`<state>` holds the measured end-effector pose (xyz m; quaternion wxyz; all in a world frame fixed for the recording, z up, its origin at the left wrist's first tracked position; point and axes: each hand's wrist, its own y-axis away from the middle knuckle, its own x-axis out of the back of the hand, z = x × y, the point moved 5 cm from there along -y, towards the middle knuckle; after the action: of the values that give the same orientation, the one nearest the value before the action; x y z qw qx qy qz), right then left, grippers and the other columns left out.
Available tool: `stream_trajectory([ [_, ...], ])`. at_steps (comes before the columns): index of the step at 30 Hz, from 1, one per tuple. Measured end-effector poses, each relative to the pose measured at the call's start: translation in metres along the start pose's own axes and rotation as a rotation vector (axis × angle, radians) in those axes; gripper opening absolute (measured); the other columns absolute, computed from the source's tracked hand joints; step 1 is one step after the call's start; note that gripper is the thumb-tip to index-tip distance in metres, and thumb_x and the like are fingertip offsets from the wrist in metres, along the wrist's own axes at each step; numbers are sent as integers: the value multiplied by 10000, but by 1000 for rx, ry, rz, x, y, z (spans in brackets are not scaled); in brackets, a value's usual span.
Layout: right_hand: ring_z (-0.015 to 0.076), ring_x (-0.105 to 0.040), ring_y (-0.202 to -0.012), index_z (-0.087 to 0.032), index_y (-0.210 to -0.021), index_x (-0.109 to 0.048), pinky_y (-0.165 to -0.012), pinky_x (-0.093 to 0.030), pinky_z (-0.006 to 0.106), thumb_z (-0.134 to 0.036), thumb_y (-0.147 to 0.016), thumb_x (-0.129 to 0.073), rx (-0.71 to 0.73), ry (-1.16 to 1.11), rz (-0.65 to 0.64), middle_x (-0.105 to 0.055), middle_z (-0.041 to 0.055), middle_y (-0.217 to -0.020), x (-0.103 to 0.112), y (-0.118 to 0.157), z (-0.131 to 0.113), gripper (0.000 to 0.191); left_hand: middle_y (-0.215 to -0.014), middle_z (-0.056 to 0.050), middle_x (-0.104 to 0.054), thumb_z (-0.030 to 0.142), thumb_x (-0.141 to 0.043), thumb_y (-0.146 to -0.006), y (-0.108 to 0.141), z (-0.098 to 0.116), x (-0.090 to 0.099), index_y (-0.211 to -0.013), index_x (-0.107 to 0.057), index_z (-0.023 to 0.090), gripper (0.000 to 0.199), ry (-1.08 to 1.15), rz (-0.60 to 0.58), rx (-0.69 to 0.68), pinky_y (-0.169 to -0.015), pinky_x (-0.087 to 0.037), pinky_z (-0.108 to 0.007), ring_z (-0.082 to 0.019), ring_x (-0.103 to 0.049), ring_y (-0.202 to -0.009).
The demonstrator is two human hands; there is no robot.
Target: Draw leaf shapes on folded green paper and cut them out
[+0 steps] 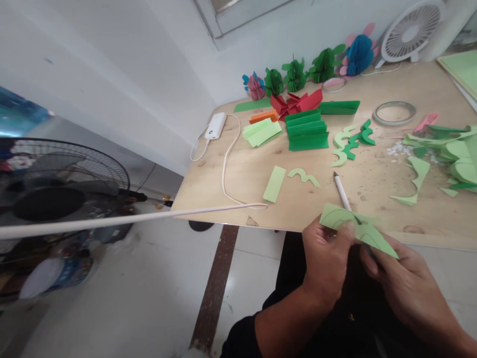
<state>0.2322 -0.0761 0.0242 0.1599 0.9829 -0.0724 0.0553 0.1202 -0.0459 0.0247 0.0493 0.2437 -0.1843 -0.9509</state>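
At the near edge of the wooden table, the left hand and right hand gripped light green paper bearing dark curved lines, a white pen just beyond

Beyond grip, my view: plywood table edge running across. Far side, against wall, row of paper honeycomb ornaments, green, pink and blue. Straight ahead, red folded paper and stacked green accordion folds. Ahead-right, tape roll and white desk fan. Left of grip, white power bank on table, white cable trailing from it. Further left, past table edge, black standing fan and long white rod. Below, tiled floor.
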Motion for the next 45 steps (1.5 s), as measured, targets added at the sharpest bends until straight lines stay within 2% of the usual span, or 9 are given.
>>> stream_trajectory([
  [6,98,-314,-451,-228,-491,-461,-394,-257,263,-652,-792,-586,-18,-1,-19,-380,-25,-479,-3,-1,-5,535,-683,-15,-640,343,-748,-765,-1,3,-1,-713,-636,153,226,-9,-17,-15,-682,-540,-267,-115,-568,-634],
  [16,100,-335,-512,-222,-560,-492,-453,-305,256,-627,-821,-587,-42,-62,-13,-387,-32,-542,2,-1,11,490,-598,28,-554,347,-731,-751,-3,3,-6,-676,-586,162,246,-40,-79,10,-559,-424,-228,-83,-463,-536],
  [27,96,-332,-494,-222,-548,-478,-438,-292,251,-613,-828,-584,-25,-44,-11,-393,-30,-524,3,-1,10,492,-623,30,-534,331,-723,-756,-4,3,-4,-663,-571,160,247,-38,-99,21,-565,-406,-222,-81,-453,-572],
  [35,89,-324,-475,-219,-546,-483,-410,-284,239,-593,-822,-599,-17,-52,-16,-392,-31,-513,0,-1,10,479,-635,28,-503,311,-694,-798,-4,3,-3,-667,-543,162,249,-32,-99,-21,-621,-414,-232,-85,-446,-608],
  [45,95,-324,-479,-223,-537,-484,-413,-301,237,-583,-827,-591,5,-41,-17,-389,-30,-515,2,-1,7,475,-651,24,-496,259,-669,-818,-7,6,-2,-680,-557,162,202,-131,-145,-38,-604,-397,-232,-93,-438,-624],
])
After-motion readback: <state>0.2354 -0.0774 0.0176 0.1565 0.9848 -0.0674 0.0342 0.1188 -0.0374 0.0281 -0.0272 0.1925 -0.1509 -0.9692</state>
